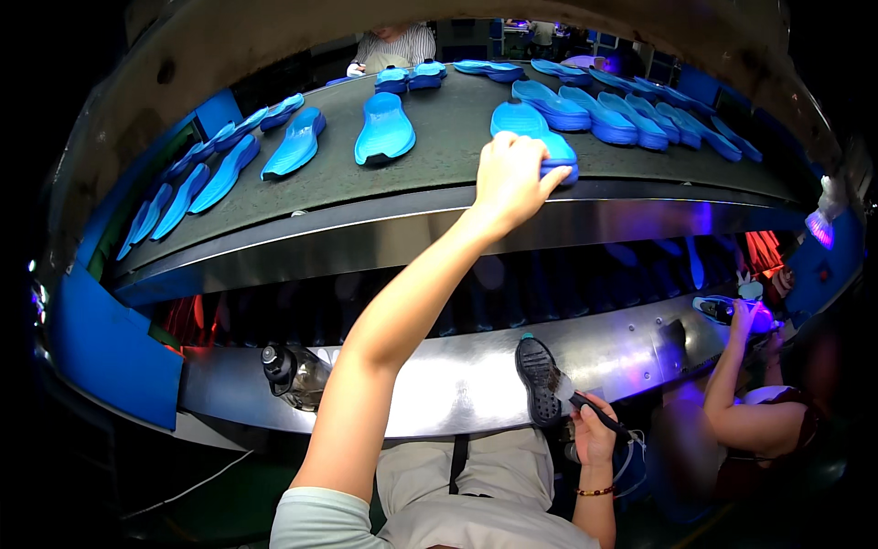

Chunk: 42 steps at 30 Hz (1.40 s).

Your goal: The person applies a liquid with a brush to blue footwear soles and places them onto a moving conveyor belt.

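Observation:
My left hand (514, 178) stretches far forward to the conveyor belt, its fingers closed on the near end of a blue shoe sole (519, 119). That sole lies by the belt's near edge, beside a row of similar soles. Low in front of me, my right hand (594, 430) grips a dark-handled brush (599, 412) with a thin pale tube trailing from it. Its bristles touch or nearly touch a black shoe sole (538, 382), which lies tread side up on the metal ledge, across its front edge.
Blue soles (384, 128) are spread along the dark conveyor belt (343, 183). A bottle with a black cap (294, 375) lies left on the metal ledge (448, 389). One co-worker (764, 416) handles a shoe piece at the right; another person (398, 48) is beyond the belt.

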{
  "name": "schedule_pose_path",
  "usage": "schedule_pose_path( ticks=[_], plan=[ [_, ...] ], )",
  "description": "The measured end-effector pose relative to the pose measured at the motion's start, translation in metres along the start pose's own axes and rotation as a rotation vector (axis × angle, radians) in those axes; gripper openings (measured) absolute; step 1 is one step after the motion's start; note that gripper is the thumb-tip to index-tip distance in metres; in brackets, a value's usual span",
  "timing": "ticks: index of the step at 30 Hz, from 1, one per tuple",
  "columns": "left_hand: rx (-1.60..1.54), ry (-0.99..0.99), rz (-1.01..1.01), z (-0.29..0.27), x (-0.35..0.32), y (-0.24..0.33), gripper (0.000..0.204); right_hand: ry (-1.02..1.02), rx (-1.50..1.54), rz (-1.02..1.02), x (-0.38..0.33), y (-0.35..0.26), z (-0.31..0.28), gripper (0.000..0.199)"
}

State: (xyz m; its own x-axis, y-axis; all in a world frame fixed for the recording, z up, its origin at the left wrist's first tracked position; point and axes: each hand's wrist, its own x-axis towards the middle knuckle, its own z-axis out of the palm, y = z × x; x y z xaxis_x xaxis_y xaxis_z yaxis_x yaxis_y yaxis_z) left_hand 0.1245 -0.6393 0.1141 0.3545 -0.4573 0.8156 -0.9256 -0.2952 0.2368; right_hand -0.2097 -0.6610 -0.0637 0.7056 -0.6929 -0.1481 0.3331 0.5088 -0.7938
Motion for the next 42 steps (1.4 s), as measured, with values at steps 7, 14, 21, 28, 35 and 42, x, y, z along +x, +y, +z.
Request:
schedule_pose_path(
  ticks=[7,14,21,28,35,42],
  plan=[
    [-1.261,0.437,-0.784,-0.064,-0.085,0.039,0.035,0.009,-0.014,-0.12,0.02,-0.01,-0.021,0.019],
    [-1.969,-0.232,-1.036,-0.08,-0.245,0.039,0.102,-0.155,0.326,-0.068,0.025,-0.045,0.015,0.021],
    [-1.983,-0.624,-1.517,-0.054,-0.278,0.089,0.101,-0.228,0.094,0.154,0.04,-0.02,0.057,0.021],
    [-2.237,-0.397,-1.447,-0.052,-0.26,0.104,0.099,-0.157,-0.144,0.14,0.061,-0.015,0.079,0.021],
    [-1.923,-0.096,-1.66,-0.034,-0.266,0.103,0.086,-0.335,-0.859,-0.376,0.063,0.002,0.116,0.016],
    [-1.823,-0.062,-1.573,-0.054,-0.261,0.058,0.09,-0.753,-1.095,-0.417,0.002,-0.01,0.094,0.012]
  ],
)
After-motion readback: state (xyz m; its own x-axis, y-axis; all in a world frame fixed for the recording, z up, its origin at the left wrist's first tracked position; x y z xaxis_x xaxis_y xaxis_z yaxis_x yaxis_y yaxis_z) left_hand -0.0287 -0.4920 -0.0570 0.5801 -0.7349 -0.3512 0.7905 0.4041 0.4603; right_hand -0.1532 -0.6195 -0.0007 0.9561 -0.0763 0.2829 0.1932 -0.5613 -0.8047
